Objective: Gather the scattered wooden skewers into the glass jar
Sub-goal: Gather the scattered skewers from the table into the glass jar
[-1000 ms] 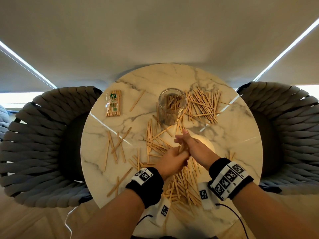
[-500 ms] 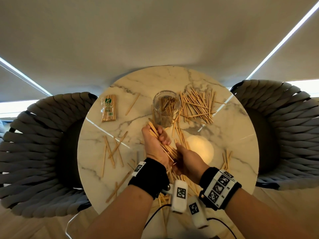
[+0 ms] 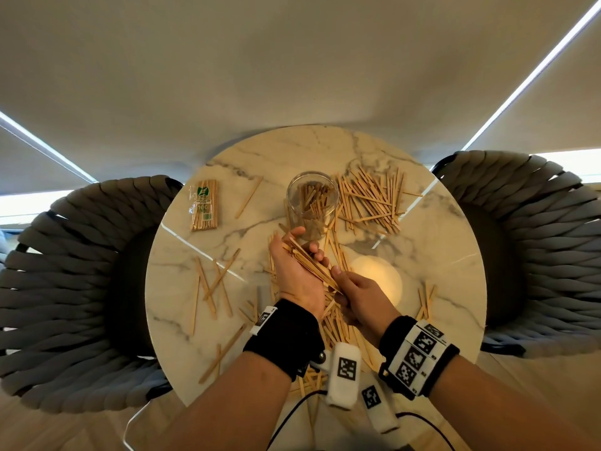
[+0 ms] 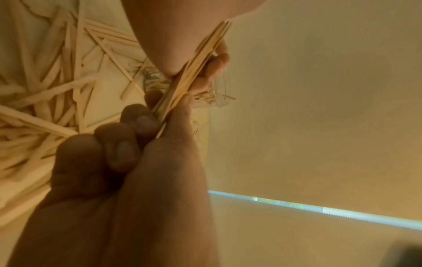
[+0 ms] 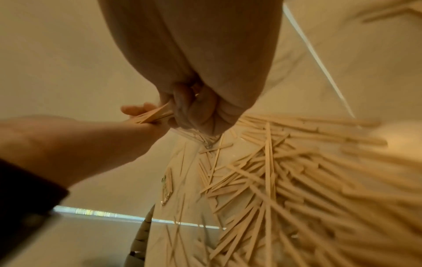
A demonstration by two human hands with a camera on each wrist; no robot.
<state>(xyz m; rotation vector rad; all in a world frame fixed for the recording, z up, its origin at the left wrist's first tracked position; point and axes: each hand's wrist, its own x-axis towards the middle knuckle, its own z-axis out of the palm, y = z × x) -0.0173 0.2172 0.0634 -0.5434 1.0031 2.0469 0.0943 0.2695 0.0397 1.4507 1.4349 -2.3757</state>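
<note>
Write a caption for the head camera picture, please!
Both hands, left hand and right hand, hold a skewer bundle near the glass jar.

The right hand (image 3: 359,296) hides the near ends of the held skewers (image 3: 310,263).

Pale flat wooden skewers (image 3: 367,203) strewn across the marble worktop (image 3: 439,255), some inside the upright clear glass jar (image 3: 312,203), one bundle (image 3: 309,263) held.
</note>
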